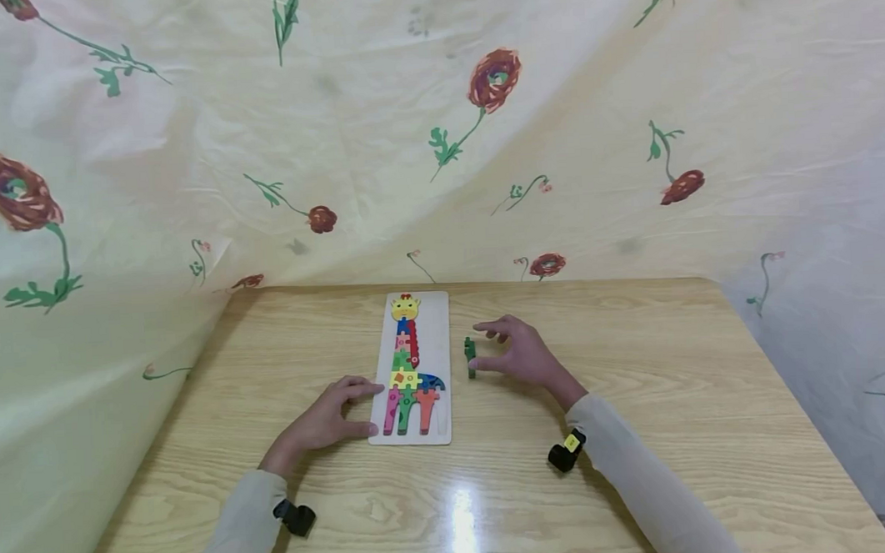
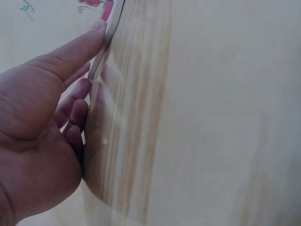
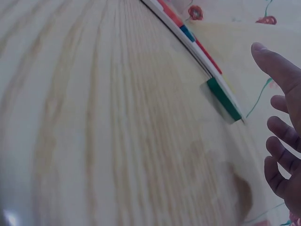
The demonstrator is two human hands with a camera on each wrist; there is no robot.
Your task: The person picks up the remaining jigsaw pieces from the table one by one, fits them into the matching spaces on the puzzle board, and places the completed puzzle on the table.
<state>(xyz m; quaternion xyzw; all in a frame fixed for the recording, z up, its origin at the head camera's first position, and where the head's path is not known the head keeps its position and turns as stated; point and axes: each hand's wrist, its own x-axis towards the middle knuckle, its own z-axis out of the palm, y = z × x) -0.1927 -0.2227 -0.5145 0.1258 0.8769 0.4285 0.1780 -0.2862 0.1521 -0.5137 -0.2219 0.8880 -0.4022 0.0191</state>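
A white board (image 1: 434,331) lies on the table with a giraffe jigsaw of colourful pieces (image 1: 405,379) set in it. At its lower right shows a pale leg-shaped recess (image 1: 441,416). My left hand (image 1: 328,414) rests at the board's left edge, its thumb and fingertips touching it; in the left wrist view the thumb (image 2: 77,49) lies along the rim. Just right of the board lies a green puzzle piece (image 1: 470,358). My right hand (image 1: 520,354) is beside that piece with thumb and fingers spread; the right wrist view shows a gap between the hand (image 3: 284,117) and the green piece (image 3: 224,100).
The wood-grain table (image 1: 642,366) carries the board near its far edge. A flowered cloth (image 1: 375,130) hangs behind the table and along its sides. Small black cameras sit on the left wrist (image 1: 296,516) and right wrist (image 1: 567,451).
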